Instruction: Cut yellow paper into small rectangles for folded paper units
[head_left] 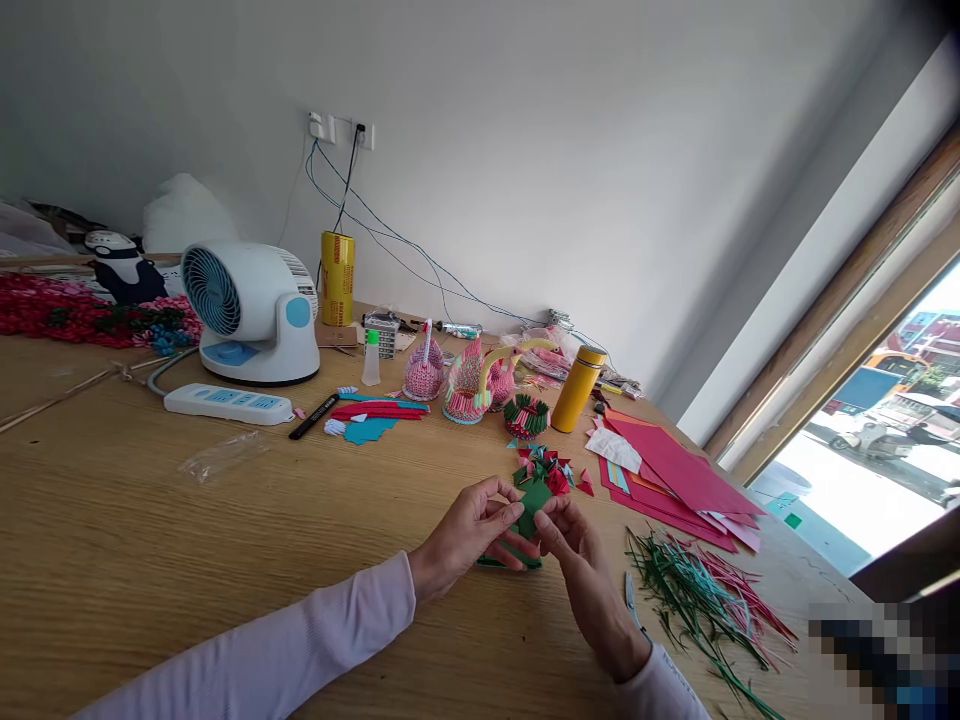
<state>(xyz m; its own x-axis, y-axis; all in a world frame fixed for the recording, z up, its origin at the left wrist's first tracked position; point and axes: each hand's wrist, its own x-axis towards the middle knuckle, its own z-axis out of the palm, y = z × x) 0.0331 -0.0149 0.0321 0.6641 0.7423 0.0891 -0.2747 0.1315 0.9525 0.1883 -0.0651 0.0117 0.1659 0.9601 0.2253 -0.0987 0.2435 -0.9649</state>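
Note:
A small piece of green paper (534,503) is held up between my two hands, above the wooden table. My left hand (480,525) pinches its left edge between thumb and fingers. On the other side, my right hand (574,545) grips the right edge the same way. More green paper (531,563) lies on the table beneath my left fingers, partly hidden by them. Just beyond my hands sits a pile of folded paper triangles (551,468) in green, red and pink. Behind that pile stands a small round green-and-red folded-paper piece (526,415).
Coloured paper sheets (682,470), thin paper strips (705,600) and scissors (631,598) lie to the right. A yellow bottle (577,390) and folded-paper baskets (465,385) stand behind. Farther left are a glue bottle (371,360), a cutter knife (313,416), a power strip (229,403) and a fan (251,310).

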